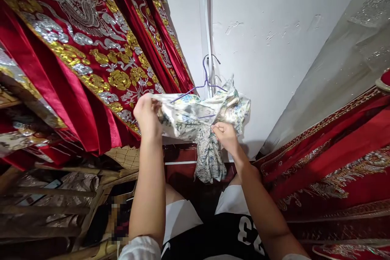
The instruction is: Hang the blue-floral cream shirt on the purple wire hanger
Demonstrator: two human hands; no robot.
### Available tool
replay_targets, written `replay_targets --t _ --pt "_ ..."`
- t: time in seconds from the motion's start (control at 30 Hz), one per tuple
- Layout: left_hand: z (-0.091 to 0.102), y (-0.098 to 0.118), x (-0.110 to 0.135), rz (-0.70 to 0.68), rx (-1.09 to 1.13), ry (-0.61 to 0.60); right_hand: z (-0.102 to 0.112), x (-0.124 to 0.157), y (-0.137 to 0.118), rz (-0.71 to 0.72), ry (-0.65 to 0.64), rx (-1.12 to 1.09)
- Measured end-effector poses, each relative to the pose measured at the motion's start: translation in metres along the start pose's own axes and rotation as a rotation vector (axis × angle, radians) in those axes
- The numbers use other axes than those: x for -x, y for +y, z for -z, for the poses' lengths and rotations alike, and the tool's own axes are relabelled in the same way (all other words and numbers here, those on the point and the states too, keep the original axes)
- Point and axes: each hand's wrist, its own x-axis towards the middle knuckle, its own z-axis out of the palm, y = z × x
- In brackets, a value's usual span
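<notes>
A pale dress with a blue, green and yellow floral print (pixel 210 150) hangs on a thin purple wire hanger (pixel 199 87), whose hook is up against a white upright pole. My left hand (pixel 146 111) is closed on the dress's left shoulder part and pulls it out sideways. Lower down, near the gathered waist, my right hand (pixel 224 134) pinches the cloth between thumb and fingers. The dress's right shoulder bunches up over the hanger's right arm. Its skirt drops narrow and folded below my right hand.
Red garments with gold and silver embroidery (pixel 118 61) hang at the left. More beaded red garments (pixel 341 162) hang at the right, below a sheer pale sequinned cloth (pixel 371 20). A wooden slatted chair (pixel 57 211) stands lower left. Behind the hanger are a white pole (pixel 205 16) and a scuffed white wall (pixel 268 61).
</notes>
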Motion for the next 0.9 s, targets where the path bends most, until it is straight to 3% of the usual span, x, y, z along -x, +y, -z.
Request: replay_targets --t 0.1,0.13,0.2,0.23,0.3,0.4,0.47,0.53,0.57,0.6,0.73,0.83,0.9 --pt "0.031 -0.027 0.012 0.279 0.174 0.134 -0.009 0.028 0.006 -0.068 -0.035 -0.115" --pt "0.034 -0.035 0.026 0.351 0.213 0.156 -0.012 0.036 0.007 -0.08 -0.04 -0.153" --pt "0.033 -0.052 0.064 0.651 0.48 0.326 -0.018 0.052 0.01 -0.102 -0.02 -0.226" --pt "0.03 -0.06 0.085 0.733 0.609 0.393 -0.02 0.058 0.013 -0.119 -0.001 -0.261" --pt "0.025 -0.074 0.12 0.858 0.736 0.495 -0.02 0.069 0.022 -0.163 0.038 -0.324" --pt "0.019 -0.082 0.149 0.907 0.773 0.473 -0.009 0.08 0.039 -0.229 0.01 -0.369" --pt "0.017 -0.072 0.154 0.796 0.811 0.373 0.002 0.082 0.048 -0.305 -0.167 -0.314" --pt "0.013 -0.053 0.156 0.644 0.844 0.239 0.011 0.083 0.054 -0.382 -0.384 -0.198" --pt "0.01 -0.041 0.158 0.577 0.843 0.16 0.013 0.082 0.056 -0.401 -0.435 -0.144" --pt "0.006 -0.028 0.161 0.523 0.822 0.073 0.014 0.081 0.056 -0.398 -0.419 -0.109" --pt "-0.019 0.019 0.183 0.348 0.498 -0.39 0.01 0.078 0.052 -0.293 -0.115 -0.218" --pt "-0.032 0.042 0.195 0.228 0.066 -0.805 0.009 0.077 0.041 -0.305 -0.09 -0.389" --pt "-0.035 0.051 0.198 0.161 -0.138 -0.936 0.012 0.078 0.033 -0.346 -0.129 -0.439"
